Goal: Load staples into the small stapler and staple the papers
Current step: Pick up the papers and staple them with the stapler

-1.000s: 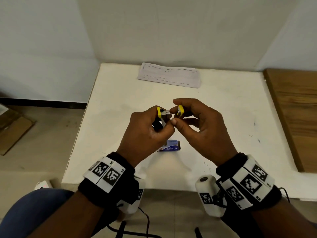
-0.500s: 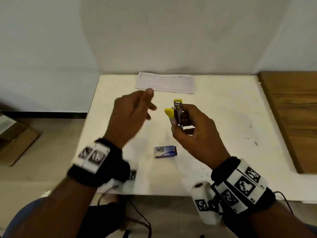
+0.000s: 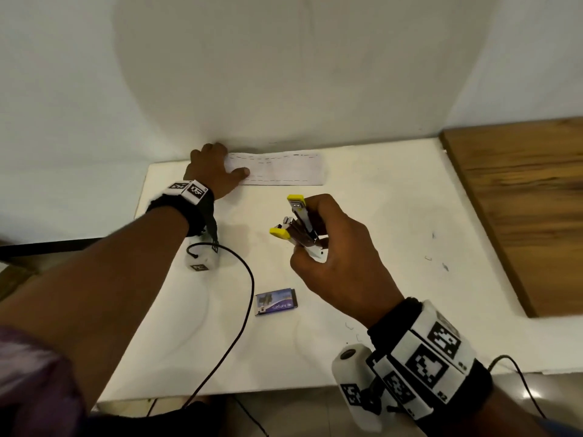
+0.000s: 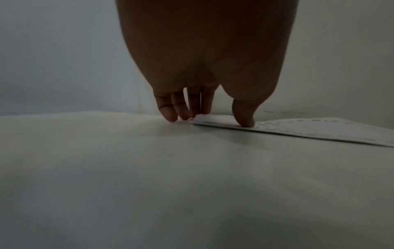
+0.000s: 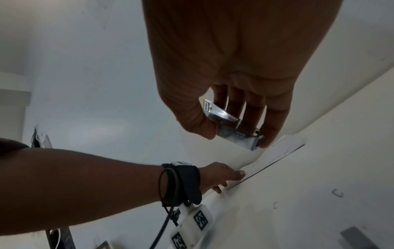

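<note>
While the right hand (image 3: 334,247) keeps its fingers (image 5: 251,109) curled around the small stapler (image 3: 299,228), which is held above the bench (image 3: 378,216) with its yellow-tipped arms standing apart, the left hand (image 3: 211,171) lies on the near end of the papers (image 3: 284,168) at the far edge by the wall. Its fingers are straight, the thumb (image 4: 245,116) presses on the sheet and the other fingertips (image 4: 170,116) touch the bench just beside the corner. To do this step well, I think the hand should slide the papers toward the stapler and keep the sheets aligned. A blue staple box (image 3: 276,301) lies near.
</note>
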